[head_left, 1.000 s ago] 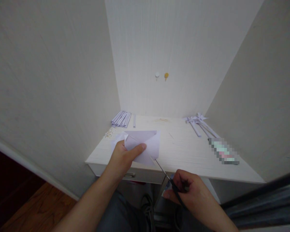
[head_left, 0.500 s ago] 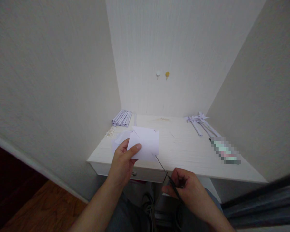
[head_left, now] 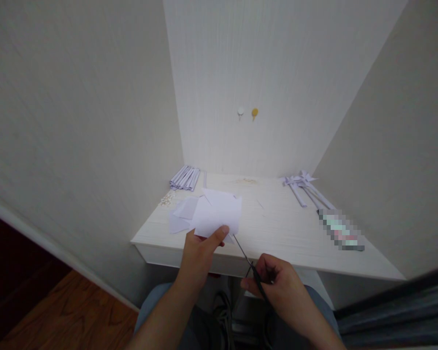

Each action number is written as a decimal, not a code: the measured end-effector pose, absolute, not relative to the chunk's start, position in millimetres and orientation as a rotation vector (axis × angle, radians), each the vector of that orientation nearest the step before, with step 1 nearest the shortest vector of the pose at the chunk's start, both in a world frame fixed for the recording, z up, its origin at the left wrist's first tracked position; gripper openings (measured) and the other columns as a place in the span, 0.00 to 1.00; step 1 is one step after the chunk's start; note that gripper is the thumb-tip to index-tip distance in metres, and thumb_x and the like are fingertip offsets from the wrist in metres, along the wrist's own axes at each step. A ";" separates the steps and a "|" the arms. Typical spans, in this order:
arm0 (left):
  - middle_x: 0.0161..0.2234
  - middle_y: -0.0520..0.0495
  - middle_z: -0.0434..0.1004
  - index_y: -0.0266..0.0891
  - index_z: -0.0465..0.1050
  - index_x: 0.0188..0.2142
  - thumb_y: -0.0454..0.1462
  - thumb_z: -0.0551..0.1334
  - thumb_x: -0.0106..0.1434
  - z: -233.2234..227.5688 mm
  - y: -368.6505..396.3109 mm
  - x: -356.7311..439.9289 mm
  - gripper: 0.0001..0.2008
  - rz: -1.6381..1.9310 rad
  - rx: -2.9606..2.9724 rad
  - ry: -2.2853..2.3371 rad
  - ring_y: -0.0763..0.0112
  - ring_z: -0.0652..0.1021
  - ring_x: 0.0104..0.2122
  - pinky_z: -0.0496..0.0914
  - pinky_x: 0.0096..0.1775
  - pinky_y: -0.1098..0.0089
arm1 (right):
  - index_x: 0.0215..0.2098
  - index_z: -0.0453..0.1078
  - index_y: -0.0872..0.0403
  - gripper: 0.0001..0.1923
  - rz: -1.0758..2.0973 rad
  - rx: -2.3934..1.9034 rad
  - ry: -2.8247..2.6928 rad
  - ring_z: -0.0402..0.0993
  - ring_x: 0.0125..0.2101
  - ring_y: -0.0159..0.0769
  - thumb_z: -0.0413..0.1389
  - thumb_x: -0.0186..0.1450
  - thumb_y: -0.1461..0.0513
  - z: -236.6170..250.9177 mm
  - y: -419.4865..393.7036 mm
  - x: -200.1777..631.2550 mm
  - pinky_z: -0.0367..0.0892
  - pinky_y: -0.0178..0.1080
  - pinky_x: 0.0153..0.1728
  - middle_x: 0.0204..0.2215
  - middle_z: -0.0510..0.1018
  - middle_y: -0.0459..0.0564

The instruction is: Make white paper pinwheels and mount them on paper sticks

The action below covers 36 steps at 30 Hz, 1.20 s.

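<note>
Head view shows a white desk (head_left: 284, 243). Above its front part is a white paper (head_left: 219, 211), which the left hand (head_left: 200, 250) pinches under its thumb. The right hand (head_left: 277, 277) grasps black-handled scissors (head_left: 258, 279), their tip near the paper's lower right corner. Behind, at left, lie folded paper strips (head_left: 185, 178).

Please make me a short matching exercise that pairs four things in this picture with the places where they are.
Things:
1. Scissors
2. Topmost white paper
3. Yellow hook
4. Bundle of paper strips

Places:
A. On the back wall
B. In the left hand
C. At the back left of the tabletop
D. In the right hand

Pairs: 1-D; 2-B; 3-A; 4-C
</note>
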<state>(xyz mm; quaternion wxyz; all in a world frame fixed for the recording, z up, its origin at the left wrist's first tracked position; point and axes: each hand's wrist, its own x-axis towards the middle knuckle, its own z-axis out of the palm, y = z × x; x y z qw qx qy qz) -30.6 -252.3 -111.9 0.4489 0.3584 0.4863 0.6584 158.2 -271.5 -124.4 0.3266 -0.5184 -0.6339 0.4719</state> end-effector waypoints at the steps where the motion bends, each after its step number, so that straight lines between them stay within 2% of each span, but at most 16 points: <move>1: 0.30 0.44 0.83 0.34 0.82 0.32 0.46 0.76 0.52 -110.7 -252.1 -30.8 0.17 1.623 0.890 1.209 0.66 0.79 0.30 0.75 0.31 0.69 | 0.21 0.57 0.50 0.18 1.230 -1.362 -1.670 0.52 0.22 0.30 0.64 0.52 0.56 -125.0 -271.7 158.5 0.49 0.34 0.24 0.18 0.59 0.37; 8: 0.30 0.47 0.82 0.35 0.81 0.32 0.44 0.76 0.53 -110.6 -251.9 -30.3 0.15 1.613 0.890 1.136 0.67 0.77 0.30 0.74 0.30 0.69 | 0.20 0.56 0.50 0.21 1.176 -1.393 -1.715 0.53 0.22 0.30 0.66 0.53 0.55 -123.3 -273.2 159.2 0.50 0.35 0.24 0.18 0.60 0.37; 12: 0.27 0.47 0.81 0.35 0.79 0.27 0.45 0.75 0.53 -115.4 -251.8 -30.7 0.15 1.614 0.909 1.175 0.67 0.77 0.29 0.73 0.32 0.69 | 0.21 0.58 0.50 0.18 1.197 -1.386 -1.714 0.54 0.22 0.30 0.64 0.53 0.55 -124.7 -273.6 159.5 0.50 0.34 0.24 0.18 0.60 0.38; 18: 0.27 0.46 0.81 0.35 0.78 0.25 0.45 0.75 0.52 -118.4 -249.7 -30.8 0.15 1.655 0.899 1.141 0.67 0.78 0.30 0.73 0.33 0.69 | 0.19 0.60 0.51 0.16 1.274 -1.339 -1.688 0.53 0.22 0.29 0.66 0.47 0.59 -123.6 -273.9 162.2 0.50 0.34 0.24 0.17 0.60 0.37; 22: 0.35 0.43 0.85 0.34 0.82 0.32 0.43 0.75 0.53 -113.9 -250.5 -35.0 0.14 1.656 0.880 1.083 0.61 0.81 0.36 0.75 0.40 0.65 | 0.18 0.62 0.52 0.17 1.332 -1.341 -1.619 0.54 0.21 0.28 0.67 0.47 0.58 -121.7 -270.9 174.8 0.50 0.34 0.23 0.17 0.62 0.38; 26: 0.42 0.41 0.86 0.35 0.84 0.40 0.40 0.76 0.52 -109.7 -252.5 -45.5 0.17 1.522 0.935 1.006 0.56 0.82 0.42 0.74 0.47 0.60 | 0.22 0.71 0.55 0.17 1.353 -1.341 -1.445 0.59 0.19 0.28 0.72 0.47 0.54 -112.5 -263.3 190.6 0.51 0.33 0.21 0.17 0.70 0.42; 28: 0.42 0.41 0.86 0.35 0.83 0.41 0.39 0.76 0.51 -108.2 -253.5 -50.8 0.18 1.448 0.970 0.986 0.55 0.82 0.42 0.74 0.48 0.59 | 0.24 0.74 0.56 0.18 1.273 -1.298 -1.359 0.60 0.18 0.28 0.72 0.49 0.53 -104.6 -259.5 196.0 0.53 0.33 0.20 0.16 0.72 0.43; 31: 0.44 0.43 0.86 0.36 0.83 0.44 0.36 0.75 0.49 -105.7 -255.2 -55.6 0.20 1.423 0.973 0.938 0.55 0.82 0.44 0.73 0.50 0.60 | 0.26 0.75 0.55 0.17 1.162 -1.194 -1.315 0.68 0.19 0.31 0.73 0.51 0.53 -93.2 -255.4 196.8 0.61 0.33 0.22 0.16 0.76 0.45; 36: 0.40 0.45 0.87 0.37 0.81 0.46 0.34 0.75 0.46 -100.5 -257.4 -55.7 0.24 1.318 0.957 0.940 0.57 0.83 0.40 0.75 0.43 0.64 | 0.30 0.77 0.54 0.15 1.196 -1.058 -1.293 0.76 0.23 0.33 0.74 0.50 0.56 -81.0 -252.6 179.9 0.70 0.34 0.26 0.28 0.84 0.51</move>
